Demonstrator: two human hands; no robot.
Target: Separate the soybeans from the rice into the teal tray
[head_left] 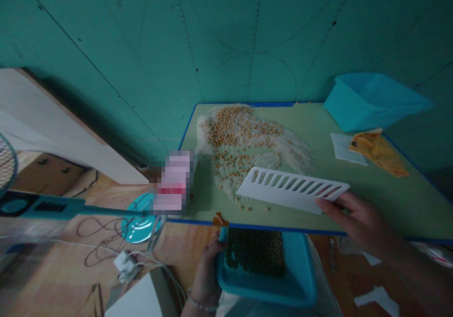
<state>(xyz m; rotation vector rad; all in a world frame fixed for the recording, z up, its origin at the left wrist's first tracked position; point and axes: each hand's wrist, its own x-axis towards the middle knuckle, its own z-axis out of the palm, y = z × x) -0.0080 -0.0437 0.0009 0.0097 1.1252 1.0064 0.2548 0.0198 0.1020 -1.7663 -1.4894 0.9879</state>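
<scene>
My right hand (359,213) grips one end of a white slotted plastic panel (283,192), tilted just over the tabletop. The panel's far end is at the edge of a spread pile of small white grains, like rice, mixed with round tan beans (230,123). Below the table's front edge, my left hand (208,260) holds the left rim of a blue plastic basin (267,291). Inside lies a layer of small dark green beans (253,251), with a paler patch at its right side. A few loose tan beans lie in front of the pile.
On the pale green table (304,112) stand a blue bin (371,102) at back right, a yellow cloth (382,152) and a white packet (347,148). A blurred pink item (173,180) is at the left edge. A blue fan (46,206) and cables occupy the left floor.
</scene>
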